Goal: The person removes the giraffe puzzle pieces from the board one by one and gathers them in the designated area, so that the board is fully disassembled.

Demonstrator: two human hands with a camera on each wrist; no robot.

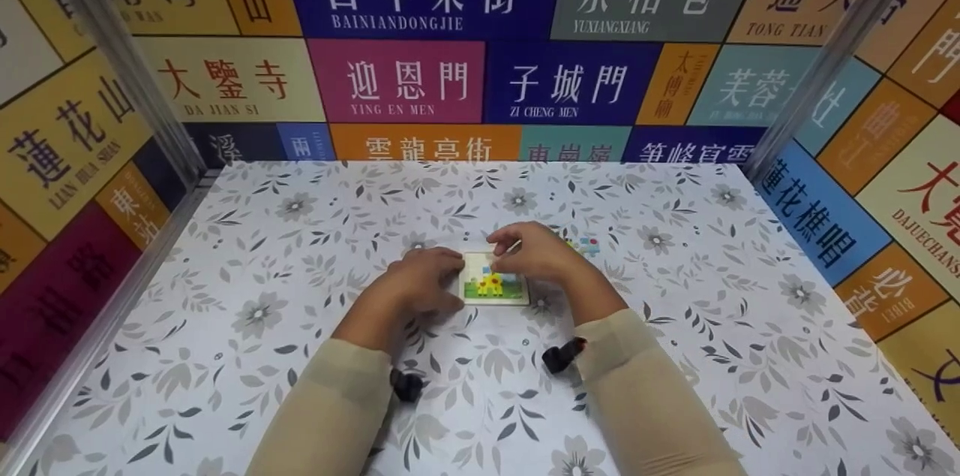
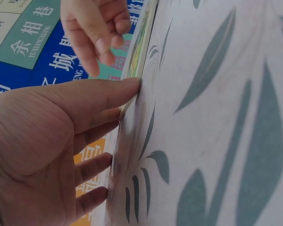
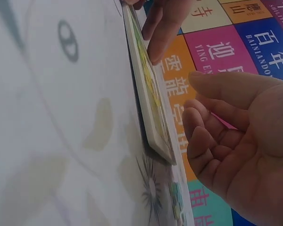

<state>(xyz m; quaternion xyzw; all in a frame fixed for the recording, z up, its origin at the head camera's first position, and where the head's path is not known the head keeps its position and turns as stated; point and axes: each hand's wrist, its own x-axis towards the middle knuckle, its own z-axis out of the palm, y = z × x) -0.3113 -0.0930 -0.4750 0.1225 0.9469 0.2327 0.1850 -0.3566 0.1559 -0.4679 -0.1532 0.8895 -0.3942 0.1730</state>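
Note:
A small flat puzzle board (image 1: 512, 302) with a pale rim lies on the table, showing a yellow figure on green and some light blue. My left hand (image 1: 421, 279) grips its left side, thumb at the near corner and fingers toward the far one. In the left wrist view the left thumb (image 2: 125, 87) touches the board's edge. Over the board's right part hovers my right hand (image 1: 536, 254). Seen from the right wrist, the right hand (image 3: 243, 141) has loosely bent fingers, the thumb apart from them, and no piece visible between them.
Small coloured pieces (image 1: 589, 244) lie beyond the right hand, partly hidden by it. A white cloth with grey flowers covers the table (image 1: 300, 266). Panels with printed characters (image 1: 405, 78) stand behind and at both sides. Each wrist wears a small black device (image 1: 409, 386).

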